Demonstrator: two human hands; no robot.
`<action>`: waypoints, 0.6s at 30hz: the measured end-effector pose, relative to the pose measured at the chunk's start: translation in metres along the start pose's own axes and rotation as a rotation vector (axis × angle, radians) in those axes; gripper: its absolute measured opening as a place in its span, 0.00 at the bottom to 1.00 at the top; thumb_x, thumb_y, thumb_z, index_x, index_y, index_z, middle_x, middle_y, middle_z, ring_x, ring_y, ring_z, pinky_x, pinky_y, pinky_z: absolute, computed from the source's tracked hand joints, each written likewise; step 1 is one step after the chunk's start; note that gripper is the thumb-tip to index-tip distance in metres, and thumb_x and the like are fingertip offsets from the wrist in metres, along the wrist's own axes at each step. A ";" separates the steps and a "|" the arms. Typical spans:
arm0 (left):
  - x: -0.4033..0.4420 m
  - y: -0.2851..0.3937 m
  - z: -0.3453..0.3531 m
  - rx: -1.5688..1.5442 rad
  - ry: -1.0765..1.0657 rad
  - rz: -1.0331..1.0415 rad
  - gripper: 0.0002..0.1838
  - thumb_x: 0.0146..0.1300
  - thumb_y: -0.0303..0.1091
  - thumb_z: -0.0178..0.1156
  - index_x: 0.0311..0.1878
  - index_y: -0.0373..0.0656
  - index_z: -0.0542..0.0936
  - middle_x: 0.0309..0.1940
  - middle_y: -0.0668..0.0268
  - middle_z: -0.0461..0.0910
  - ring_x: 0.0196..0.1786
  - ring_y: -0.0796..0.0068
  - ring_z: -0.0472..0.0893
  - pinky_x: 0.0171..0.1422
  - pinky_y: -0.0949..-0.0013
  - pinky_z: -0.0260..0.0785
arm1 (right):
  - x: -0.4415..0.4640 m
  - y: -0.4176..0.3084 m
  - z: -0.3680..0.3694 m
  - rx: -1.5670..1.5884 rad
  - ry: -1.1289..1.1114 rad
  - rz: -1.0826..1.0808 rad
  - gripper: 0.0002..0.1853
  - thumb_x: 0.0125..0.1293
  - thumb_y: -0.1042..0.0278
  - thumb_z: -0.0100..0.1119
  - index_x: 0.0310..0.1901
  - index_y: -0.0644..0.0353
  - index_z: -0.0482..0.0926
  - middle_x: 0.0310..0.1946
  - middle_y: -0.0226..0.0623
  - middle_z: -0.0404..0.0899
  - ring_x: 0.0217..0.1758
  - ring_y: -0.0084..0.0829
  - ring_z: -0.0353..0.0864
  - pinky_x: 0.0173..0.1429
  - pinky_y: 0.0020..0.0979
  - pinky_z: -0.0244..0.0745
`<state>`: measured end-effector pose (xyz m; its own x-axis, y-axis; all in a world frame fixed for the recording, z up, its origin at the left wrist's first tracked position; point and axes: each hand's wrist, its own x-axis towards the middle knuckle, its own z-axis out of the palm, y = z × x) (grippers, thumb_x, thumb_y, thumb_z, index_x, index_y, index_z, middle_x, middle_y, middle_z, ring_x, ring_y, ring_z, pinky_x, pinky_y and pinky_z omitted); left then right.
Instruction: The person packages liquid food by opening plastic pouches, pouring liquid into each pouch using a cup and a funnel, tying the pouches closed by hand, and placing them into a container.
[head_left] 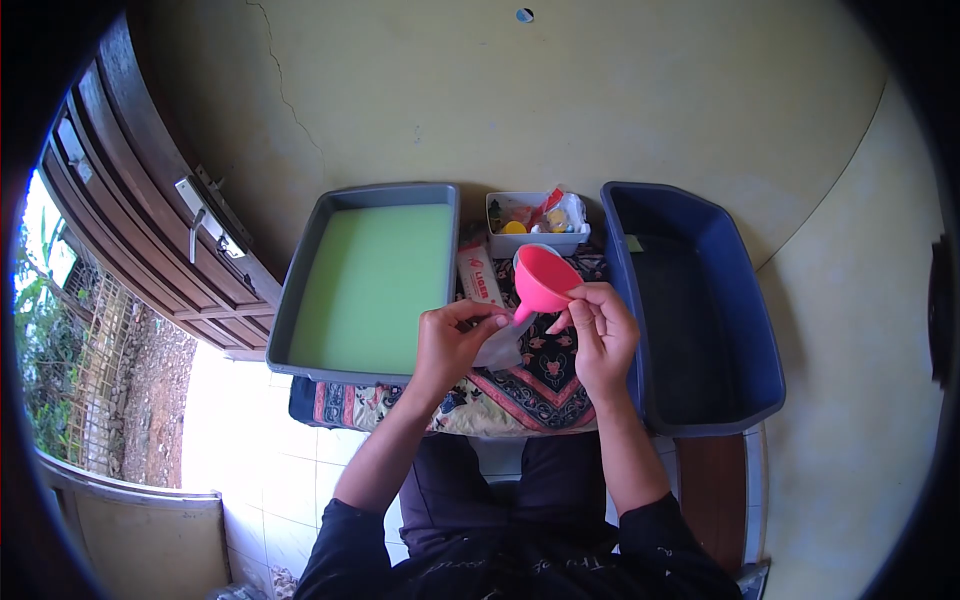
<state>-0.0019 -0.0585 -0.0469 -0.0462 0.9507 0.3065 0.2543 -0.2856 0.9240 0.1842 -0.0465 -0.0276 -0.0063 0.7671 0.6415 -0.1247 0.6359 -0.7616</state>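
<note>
Printed pack (pixel 480 275), red on white, reads "LIGER"; shirt (pixel 520 570) script only partly legible. R. hand (pixel 607 328): grip closed, thumb & fingertips pinching rim of pink funnel (pixel 550 278), held tilted above cloth-covered bench (pixel 555 395), btwn green-filled tray (pixel 453 260) & dark blue tub (pixel 735 290). L. hand (pixel 450 338): grip nearly closed by spout; hold on pale film (pixel 499 347) below can't be told.

Black white-lettered shirt (pixel 490 575), dark trousers (pixel 562 485)

Brown wooden door (pixel 150 225), cracked wall (pixel 400 100), tiled floor (pixel 290 480)
</note>
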 end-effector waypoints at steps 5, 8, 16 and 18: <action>-0.001 0.000 0.003 -0.251 -0.021 -0.192 0.08 0.61 0.29 0.66 0.40 0.34 0.85 0.29 0.66 0.84 0.34 0.82 0.79 0.42 0.75 0.72 | 0.001 -0.001 0.002 -0.045 -0.108 -0.047 0.04 0.68 0.80 0.54 0.41 0.70 0.77 0.36 0.39 0.77 0.29 0.22 0.79 0.34 0.23 0.76; -0.001 -0.002 0.004 -0.455 -0.057 -0.189 0.10 0.62 0.29 0.65 0.43 0.32 0.82 0.32 0.67 0.83 0.38 0.83 0.79 0.45 0.76 0.71 | 0.002 -0.001 0.004 -0.113 -0.147 -0.094 0.03 0.66 0.80 0.56 0.39 0.68 0.78 0.36 0.39 0.78 0.27 0.23 0.80 0.32 0.23 0.75; -0.004 0.002 0.006 -0.418 -0.135 -0.120 0.15 0.59 0.28 0.68 0.47 0.33 0.79 0.39 0.66 0.83 0.43 0.82 0.79 0.49 0.76 0.71 | 0.008 -0.004 0.000 -0.195 -0.251 -0.153 0.04 0.66 0.82 0.55 0.40 0.72 0.78 0.41 0.44 0.76 0.32 0.24 0.79 0.33 0.24 0.78; -0.003 -0.003 0.006 -0.362 -0.146 -0.116 0.16 0.58 0.27 0.68 0.48 0.33 0.79 0.39 0.65 0.83 0.44 0.82 0.79 0.49 0.75 0.71 | 0.010 -0.004 0.001 -0.204 -0.280 -0.176 0.05 0.66 0.81 0.55 0.42 0.72 0.78 0.41 0.43 0.77 0.31 0.24 0.79 0.33 0.24 0.78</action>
<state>0.0029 -0.0595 -0.0520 0.0895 0.9788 0.1842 -0.1020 -0.1750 0.9793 0.1832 -0.0416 -0.0187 -0.2769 0.6101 0.7424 0.0518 0.7809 -0.6224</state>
